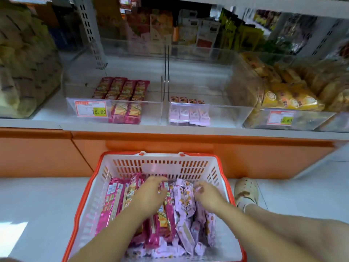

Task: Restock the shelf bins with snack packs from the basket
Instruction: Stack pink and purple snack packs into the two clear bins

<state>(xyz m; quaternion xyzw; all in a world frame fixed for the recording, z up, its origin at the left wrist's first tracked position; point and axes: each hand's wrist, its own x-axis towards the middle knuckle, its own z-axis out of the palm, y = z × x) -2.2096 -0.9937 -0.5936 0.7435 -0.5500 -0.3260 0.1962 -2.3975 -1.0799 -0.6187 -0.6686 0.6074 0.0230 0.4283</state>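
Note:
A white basket with an orange rim [188, 163] stands on the floor below the shelf. Long pink snack packs [113, 197] fill its left half and lilac snack packs [185, 220] its right half. My left hand [149, 195] reaches in and lies on the pink packs with its fingers loosely spread. Over the lilac side, my right hand [205, 195] curls its fingertips round the top of a lilac pack. On the shelf, the left clear bin [153, 112] holds a few pink packs [122, 91]. The middle clear bin [226, 114] holds a short row of lilac packs [188, 112].
A bin of yellow packs [290, 100] stands at the right and a bin of beige packs [20, 72] at the left. Price tags [90, 108] hang on the bin fronts. An orange base panel [245, 154] runs under the shelf. My foot in a light shoe [246, 191] is beside the basket.

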